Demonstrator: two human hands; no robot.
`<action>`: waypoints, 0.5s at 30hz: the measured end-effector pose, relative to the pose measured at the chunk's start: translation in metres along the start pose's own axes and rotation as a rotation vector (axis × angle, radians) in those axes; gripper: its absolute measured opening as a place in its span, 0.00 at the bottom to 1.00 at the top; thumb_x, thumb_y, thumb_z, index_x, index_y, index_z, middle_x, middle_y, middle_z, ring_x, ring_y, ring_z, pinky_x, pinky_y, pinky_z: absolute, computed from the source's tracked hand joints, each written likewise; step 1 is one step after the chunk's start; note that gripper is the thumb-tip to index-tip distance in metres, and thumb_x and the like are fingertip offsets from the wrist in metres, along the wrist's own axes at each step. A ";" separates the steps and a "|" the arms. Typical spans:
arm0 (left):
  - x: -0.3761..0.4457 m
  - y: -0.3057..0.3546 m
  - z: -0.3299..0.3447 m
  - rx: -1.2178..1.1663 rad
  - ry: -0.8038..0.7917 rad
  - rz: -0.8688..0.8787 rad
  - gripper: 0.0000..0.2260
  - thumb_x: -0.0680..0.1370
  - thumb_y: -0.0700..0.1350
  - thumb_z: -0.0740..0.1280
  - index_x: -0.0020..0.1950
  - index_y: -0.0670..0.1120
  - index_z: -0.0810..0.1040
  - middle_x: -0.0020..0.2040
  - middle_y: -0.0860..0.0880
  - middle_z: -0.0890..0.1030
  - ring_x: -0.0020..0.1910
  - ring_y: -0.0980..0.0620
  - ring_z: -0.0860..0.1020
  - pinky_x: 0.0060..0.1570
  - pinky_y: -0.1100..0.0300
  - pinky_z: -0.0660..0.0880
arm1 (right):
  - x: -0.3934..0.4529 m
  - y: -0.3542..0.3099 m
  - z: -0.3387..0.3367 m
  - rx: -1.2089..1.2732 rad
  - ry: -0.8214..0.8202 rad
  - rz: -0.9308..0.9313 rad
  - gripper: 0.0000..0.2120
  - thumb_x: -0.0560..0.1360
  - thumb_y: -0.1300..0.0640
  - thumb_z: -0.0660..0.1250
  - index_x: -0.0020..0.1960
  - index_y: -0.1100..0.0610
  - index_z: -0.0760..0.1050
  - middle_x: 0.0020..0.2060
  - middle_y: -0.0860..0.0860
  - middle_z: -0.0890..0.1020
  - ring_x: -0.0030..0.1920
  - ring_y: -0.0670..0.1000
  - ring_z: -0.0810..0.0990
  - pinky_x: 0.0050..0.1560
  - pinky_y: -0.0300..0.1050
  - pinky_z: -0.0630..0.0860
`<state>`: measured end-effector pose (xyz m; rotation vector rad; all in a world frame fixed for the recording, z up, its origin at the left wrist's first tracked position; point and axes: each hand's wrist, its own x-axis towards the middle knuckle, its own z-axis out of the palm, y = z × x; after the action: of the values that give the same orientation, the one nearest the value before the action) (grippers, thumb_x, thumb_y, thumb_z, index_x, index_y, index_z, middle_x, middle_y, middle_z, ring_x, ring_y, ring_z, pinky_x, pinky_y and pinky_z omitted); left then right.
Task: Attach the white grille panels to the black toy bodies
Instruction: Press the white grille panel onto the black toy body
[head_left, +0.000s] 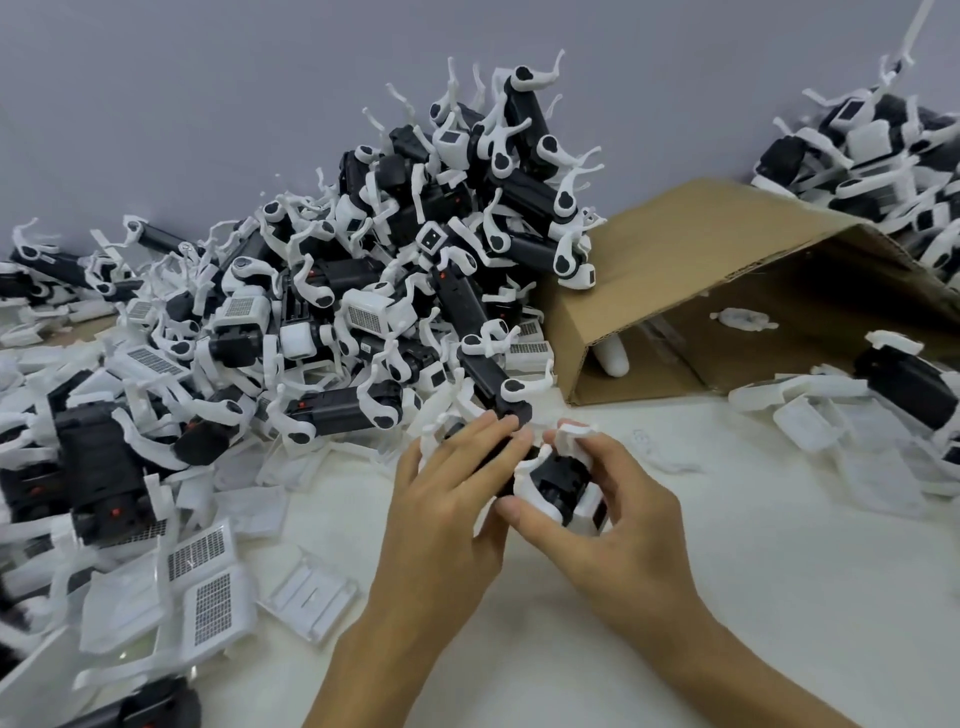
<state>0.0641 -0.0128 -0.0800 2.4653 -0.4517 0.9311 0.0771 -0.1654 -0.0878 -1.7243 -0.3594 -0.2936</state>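
Holding one black toy body (558, 480) between both hands just above the white surface (779, 545), near the middle of the scene, the person looks to be seating a white piece on it. The left hand (452, 499) lies over the body's left end, fingers (493, 431) fairly straight and pressing along the dark casing. The right hand (618, 499) curls round the right end, thumb (524, 514) under the white part and forefinger hooked over the top, pinching a small white part (574, 434) against the body; whether that part is the grille panel I cannot tell.

The body seems light, rigid moulded plastic, smooth and a little slippery, so a grip across its broad sides would be safest. The thin white legs look brittle and poor to hold by. A loose white grille panel (213, 605) to the near left appears flat, thin and slightly flexible, best pinched at its edges and pressed evenly so clips do not snap.

Far left rises a heap of toys (415, 249); a tipped cardboard box (701, 291) lies to the right.
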 end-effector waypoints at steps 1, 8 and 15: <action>0.000 0.000 0.001 -0.005 0.000 -0.003 0.26 0.68 0.31 0.76 0.65 0.45 0.81 0.66 0.50 0.81 0.68 0.49 0.77 0.63 0.36 0.72 | 0.001 0.000 -0.001 0.007 0.010 0.001 0.31 0.61 0.51 0.85 0.60 0.41 0.77 0.53 0.35 0.83 0.57 0.39 0.81 0.52 0.25 0.74; -0.002 -0.004 -0.001 -0.053 -0.016 -0.044 0.30 0.65 0.30 0.73 0.66 0.44 0.80 0.66 0.49 0.80 0.68 0.50 0.76 0.66 0.57 0.64 | 0.001 -0.001 -0.004 -0.028 -0.135 0.032 0.38 0.61 0.43 0.82 0.67 0.45 0.72 0.59 0.37 0.80 0.63 0.37 0.76 0.58 0.26 0.71; 0.001 0.003 0.003 -0.005 0.070 0.025 0.31 0.67 0.41 0.80 0.70 0.47 0.77 0.63 0.49 0.77 0.65 0.46 0.74 0.62 0.51 0.71 | 0.007 -0.002 -0.005 -0.003 0.004 0.135 0.22 0.60 0.31 0.73 0.49 0.40 0.78 0.46 0.32 0.83 0.50 0.32 0.80 0.47 0.25 0.73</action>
<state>0.0647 -0.0172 -0.0798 2.4194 -0.4618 1.0221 0.0828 -0.1692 -0.0819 -1.7414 -0.2381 -0.1998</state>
